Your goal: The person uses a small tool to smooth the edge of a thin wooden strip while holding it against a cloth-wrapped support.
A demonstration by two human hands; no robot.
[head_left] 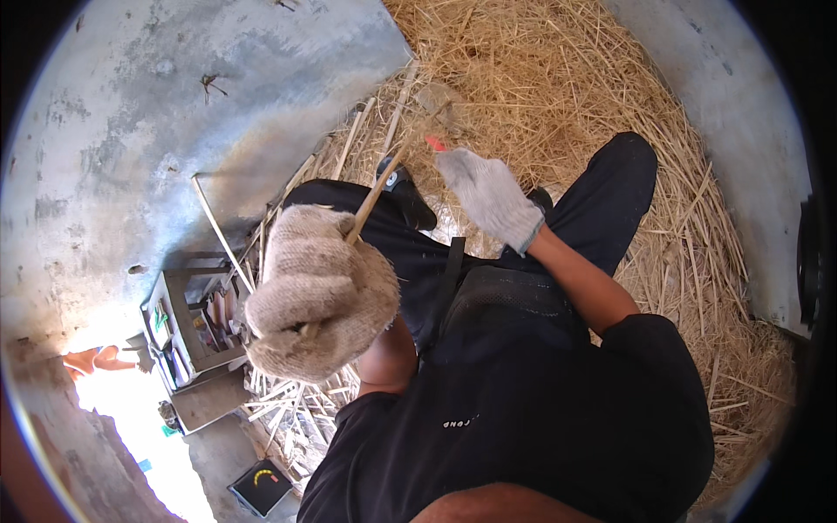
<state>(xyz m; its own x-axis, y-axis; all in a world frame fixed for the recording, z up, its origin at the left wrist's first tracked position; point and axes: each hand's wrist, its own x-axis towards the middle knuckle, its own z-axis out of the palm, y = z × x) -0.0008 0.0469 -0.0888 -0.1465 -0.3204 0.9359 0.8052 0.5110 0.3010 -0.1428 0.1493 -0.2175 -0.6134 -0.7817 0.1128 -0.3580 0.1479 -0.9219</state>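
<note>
My left hand [318,292], in a dirty knitted work glove, is raised close in front of me and closed in a fist. A thin tan strip of split bamboo [375,196] passes through it and slants up and away to the right. Farther off, above my lap, my right hand [488,192] wears a lighter knitted glove, its fingers closed together. A small red-orange end [434,142] of something sticks out beyond those fingers, near the strip's far part. The glove hides the rest, so its kind cannot be made out.
Curly straw-coloured shavings [532,78] cover the floor ahead and to the right. Pale slats [292,414] lie at my left. A wooden shelf with books and papers [205,322] stands by the stained wall [174,131]. A dark box [261,488] sits at lower left.
</note>
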